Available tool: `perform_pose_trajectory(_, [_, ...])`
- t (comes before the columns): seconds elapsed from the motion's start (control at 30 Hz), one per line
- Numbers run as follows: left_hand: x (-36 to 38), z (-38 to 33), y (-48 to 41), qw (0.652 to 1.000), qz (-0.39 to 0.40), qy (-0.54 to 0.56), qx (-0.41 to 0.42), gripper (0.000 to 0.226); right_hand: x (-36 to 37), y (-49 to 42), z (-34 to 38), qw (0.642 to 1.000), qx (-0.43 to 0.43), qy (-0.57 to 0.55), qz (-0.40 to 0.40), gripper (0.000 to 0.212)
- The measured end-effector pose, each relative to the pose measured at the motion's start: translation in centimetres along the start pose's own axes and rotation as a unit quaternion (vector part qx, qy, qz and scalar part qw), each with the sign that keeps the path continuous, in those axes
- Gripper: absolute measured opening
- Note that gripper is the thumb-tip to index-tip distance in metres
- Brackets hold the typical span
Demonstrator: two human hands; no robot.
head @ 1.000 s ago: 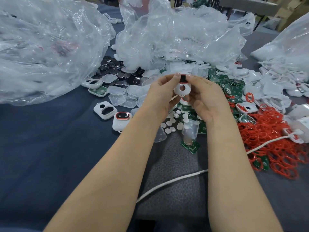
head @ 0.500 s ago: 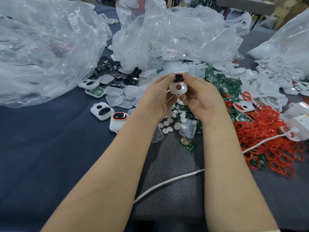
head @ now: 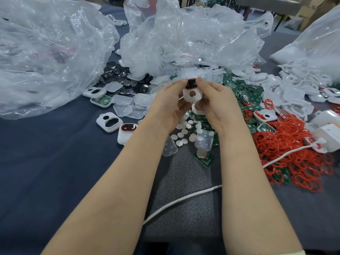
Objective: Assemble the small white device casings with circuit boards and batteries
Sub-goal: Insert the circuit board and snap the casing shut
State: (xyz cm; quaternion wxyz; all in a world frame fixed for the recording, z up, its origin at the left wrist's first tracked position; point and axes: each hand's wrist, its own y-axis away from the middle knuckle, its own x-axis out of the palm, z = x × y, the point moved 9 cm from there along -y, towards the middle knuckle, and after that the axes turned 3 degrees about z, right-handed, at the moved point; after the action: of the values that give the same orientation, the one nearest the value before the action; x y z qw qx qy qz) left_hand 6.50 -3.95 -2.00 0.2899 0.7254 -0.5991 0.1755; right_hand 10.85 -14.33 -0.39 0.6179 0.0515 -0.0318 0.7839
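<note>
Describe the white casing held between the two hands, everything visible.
The white casing is small, round-cornered, and looks like smooth plastic. It faces the camera, roughly upright. A round hole opens in the middle of its face; above sits a dark window with a red rim. It is held in the air over the parts on the table. The left hand and right hand pinch it from either side, fingertips at its top end. Its back is hidden.
</note>
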Motion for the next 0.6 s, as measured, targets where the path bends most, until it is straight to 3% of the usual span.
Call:
perform_pose_trajectory(0.1, [0.55,0.01,0.23,0.999,0.034,0.032,-0.015,0.013,0.65,0.07,-0.05,0.996,0.012,-0.086,0.025,0.017])
perform_pose_trajectory(0.27, [-0.13,0.09,0.17,0.998,0.015,0.037,-0.039,0.007,0.24,0.01,-0.3,0.999,0.02,-0.047,0.01,0.012])
perform_pose_trajectory(0.43, [-0.39,-0.57,-0.22,1.0,0.005,0.014,0.003,0.004,0.66,0.31,-0.14,0.993,0.024,-0.118,0.023,0.008])
perform_pose_trajectory(0.6, [-0.19,-0.21,-0.28,0.999,0.027,0.005,-0.028,0.003,0.57,0.4,0.18,0.992,0.012,-0.123,0.021,0.005])
